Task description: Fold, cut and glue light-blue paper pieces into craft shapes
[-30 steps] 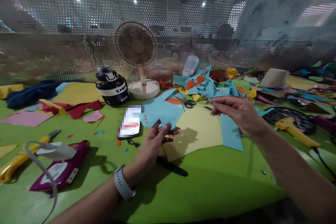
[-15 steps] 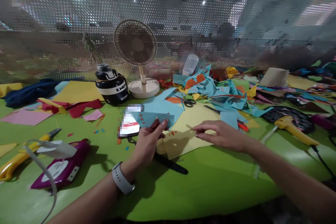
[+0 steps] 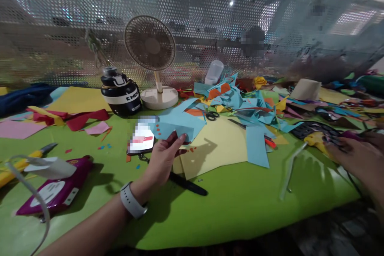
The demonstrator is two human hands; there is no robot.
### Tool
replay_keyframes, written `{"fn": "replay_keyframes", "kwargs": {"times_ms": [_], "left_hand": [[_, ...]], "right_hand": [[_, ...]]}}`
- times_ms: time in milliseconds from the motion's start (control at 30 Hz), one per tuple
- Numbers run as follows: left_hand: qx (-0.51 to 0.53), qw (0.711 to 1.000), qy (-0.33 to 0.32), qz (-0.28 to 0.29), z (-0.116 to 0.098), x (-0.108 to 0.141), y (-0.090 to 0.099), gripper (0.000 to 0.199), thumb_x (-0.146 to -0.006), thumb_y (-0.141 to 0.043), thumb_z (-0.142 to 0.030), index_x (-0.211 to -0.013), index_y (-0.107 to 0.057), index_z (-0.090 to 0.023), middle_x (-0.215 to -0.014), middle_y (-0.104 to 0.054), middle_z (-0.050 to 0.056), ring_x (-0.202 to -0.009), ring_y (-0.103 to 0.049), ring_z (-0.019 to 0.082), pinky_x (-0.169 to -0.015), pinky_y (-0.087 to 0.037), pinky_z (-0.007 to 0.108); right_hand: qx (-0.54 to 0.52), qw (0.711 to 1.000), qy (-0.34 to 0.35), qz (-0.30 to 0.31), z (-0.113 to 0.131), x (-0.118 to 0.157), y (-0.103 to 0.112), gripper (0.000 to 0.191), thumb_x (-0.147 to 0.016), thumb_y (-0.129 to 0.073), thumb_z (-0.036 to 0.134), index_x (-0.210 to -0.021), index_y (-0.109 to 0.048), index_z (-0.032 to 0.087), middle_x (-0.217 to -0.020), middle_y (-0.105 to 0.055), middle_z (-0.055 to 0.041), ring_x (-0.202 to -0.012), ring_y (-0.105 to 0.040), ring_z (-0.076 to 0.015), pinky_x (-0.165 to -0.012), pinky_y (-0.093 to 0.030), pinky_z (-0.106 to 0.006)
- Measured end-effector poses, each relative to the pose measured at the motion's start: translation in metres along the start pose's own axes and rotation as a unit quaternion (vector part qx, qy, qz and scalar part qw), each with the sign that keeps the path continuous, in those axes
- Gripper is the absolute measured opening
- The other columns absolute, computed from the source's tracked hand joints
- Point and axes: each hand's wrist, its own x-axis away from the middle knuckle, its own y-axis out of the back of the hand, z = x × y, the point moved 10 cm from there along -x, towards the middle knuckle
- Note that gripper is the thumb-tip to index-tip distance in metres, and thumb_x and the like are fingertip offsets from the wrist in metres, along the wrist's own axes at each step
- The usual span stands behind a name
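Observation:
My left hand (image 3: 163,158) pinches a blue paper piece (image 3: 177,131) bearing small orange bits, above the table's middle. Beneath and beside it lie a yellow sheet (image 3: 225,144) with a few orange scraps and a larger blue sheet (image 3: 192,118). Far to the right, my right hand (image 3: 351,152) is at the yellow glue gun (image 3: 318,141), its fingers over the handle and partly blurred. Whether they have closed round it is unclear. A glue stick (image 3: 289,172) extends from the gun toward the table's front.
Behind stand a fan (image 3: 160,98) and a dark bottle (image 3: 121,102). A phone (image 3: 142,140), scissors (image 3: 212,116) and a black pen-like object (image 3: 189,184) lie around the middle. At left are a purple device (image 3: 60,188) and a yellow-handled tool (image 3: 18,168). Paper scraps (image 3: 255,112) pile up behind.
My right hand has moved from over the yellow sheet to the glue gun at the right. My left hand still holds the blue paper. The view has shifted slightly.

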Motion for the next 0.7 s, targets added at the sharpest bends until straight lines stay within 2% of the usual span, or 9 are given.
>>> {"fn": "replay_keyframes", "kwargs": {"times_ms": [100,167,300,367,467,600,667,700], "left_hand": [[-0.005,1.000,0.002,-0.007,0.000,0.000,0.002,0.026,-0.064,-0.080,-0.031,-0.080,-0.065,-0.017,-0.086,-0.067,0.000,-0.075,-0.063,0.014,-0.058,-0.050,0.019],[-0.007,1.000,0.004,-0.008,0.001,0.000,0.002,0.024,-0.065,-0.080,-0.030,-0.079,-0.066,-0.017,-0.085,-0.066,0.000,-0.075,-0.063,0.013,-0.059,-0.050,0.019],[-0.006,1.000,0.006,-0.011,0.003,-0.001,0.004,0.023,-0.064,-0.080,-0.029,-0.078,-0.066,-0.017,-0.084,-0.066,-0.002,-0.074,-0.063,0.012,-0.060,-0.050,0.020],[-0.008,1.000,0.002,-0.006,0.002,-0.001,0.004,0.023,-0.064,-0.080,-0.029,-0.078,-0.066,-0.017,-0.084,-0.067,-0.002,-0.075,-0.063,0.012,-0.060,-0.050,0.021],[-0.011,1.000,0.003,0.003,0.002,0.000,0.002,0.023,-0.066,-0.079,-0.031,-0.080,-0.067,-0.018,-0.086,-0.068,-0.001,-0.077,-0.064,0.013,-0.061,-0.050,0.021],[-0.005,1.000,0.016,0.006,0.003,0.001,0.000,0.024,-0.066,-0.079,-0.032,-0.079,-0.066,-0.018,-0.085,-0.069,-0.001,-0.076,-0.066,0.014,-0.058,-0.049,0.021],[-0.002,1.000,0.020,0.009,0.004,0.002,-0.002,0.024,-0.067,-0.079,-0.033,-0.080,-0.065,-0.018,-0.084,-0.069,-0.001,-0.075,-0.067,0.015,-0.056,-0.048,0.020],[-0.005,1.000,0.020,0.011,0.004,0.002,-0.002,0.024,-0.067,-0.078,-0.033,-0.079,-0.065,-0.017,-0.083,-0.069,-0.001,-0.074,-0.067,0.015,-0.056,-0.047,0.020]], "right_hand": [[0.007,0.995,-0.051,0.086,-0.013,0.011,-0.017,0.036,-0.078,-0.058,0.035,-0.100,-0.068,0.009,-0.094,-0.070,-0.0245,-0.088,-0.063,-0.0322,-0.073,-0.047,-0.036],[0.002,0.993,-0.050,0.110,-0.010,0.018,-0.021,0.042,-0.080,-0.054,0.040,-0.104,-0.068,0.009,-0.099,-0.068,-0.0260,-0.090,-0.063,-0.0334,-0.073,-0.046,-0.037],[0.039,0.998,-0.021,0.052,-0.002,0.019,-0.015,0.051,-0.083,-0.045,0.042,-0.113,-0.064,0.006,-0.107,-0.064,-0.0291,-0.097,-0.060,-0.0365,-0.075,-0.045,-0.041],[0.048,0.996,-0.001,0.073,0.003,0.017,-0.024,0.047,-0.080,-0.049,0.038,-0.113,-0.065,0.009,-0.104,-0.065,-0.0276,-0.091,-0.062,-0.0357,-0.071,-0.045,-0.041],[0.061,0.994,-0.015,0.094,0.003,0.011,-0.034,0.044,-0.075,-0.054,0.037,-0.109,-0.068,0.013,-0.099,-0.065,-0.0267,-0.085,-0.063,-0.0354,-0.065,-0.045,-0.041],[0.050,0.992,-0.045,0.109,0.005,0.009,-0.035,0.050,-0.076,-0.053,0.036,-0.113,-0.066,0.006,-0.099,-0.062,-0.0313,-0.087,-0.062,-0.0363,-0.065,-0.045,-0.041],[0.031,0.994,-0.064,0.080,0.007,0.011,-0.026,0.052,-0.078,-0.049,0.033,-0.116,-0.063,0.001,-0.098,-0.061,-0.0347,-0.092,-0.060,-0.0384,-0.066,-0.044,-0.043],[0.015,0.997,-0.071,0.041,0.009,0.012,-0.016,0.053,-0.079,-0.047,0.033,-0.118,-0.061,0.000,-0.096,-0.061,-0.0357,-0.096,-0.058,-0.0400,-0.066,-0.044,-0.044]]}}
